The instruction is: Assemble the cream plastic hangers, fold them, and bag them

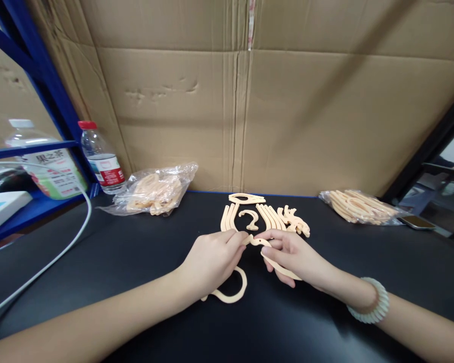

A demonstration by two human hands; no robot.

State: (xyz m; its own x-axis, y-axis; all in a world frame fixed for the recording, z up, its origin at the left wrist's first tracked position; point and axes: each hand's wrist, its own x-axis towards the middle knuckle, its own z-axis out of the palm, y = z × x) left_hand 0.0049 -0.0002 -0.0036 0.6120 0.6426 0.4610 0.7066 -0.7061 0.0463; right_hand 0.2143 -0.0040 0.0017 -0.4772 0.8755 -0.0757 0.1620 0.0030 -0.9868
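Observation:
My left hand (pixel 212 254) pinches a small beige piece (pixel 248 240), mostly hidden by its fingers. A curved beige hanger arm (pixel 282 269) lies in the closed fingers of my right hand (pixel 297 254). Its wavy end, with a small hole, meets the piece at my left fingertips; I cannot tell whether they are joined. Below my left hand, a looped beige piece (pixel 230 301) rests on the table, partly covered. Just beyond both hands are a beige hook (pixel 253 220), curved arms on the left (pixel 228 218) and right (pixel 274 218), and a pile of small hooks (pixel 295 223).
A long beige piece with an oval opening (pixel 245 195) lies at the back. Clear bags of beige parts sit at left (pixel 155 194) and right (pixel 363 206), with a phone (pixel 418 222) beside the right one. A red-capped bottle (pixel 104 164) and white cable (pixel 70 242) are left.

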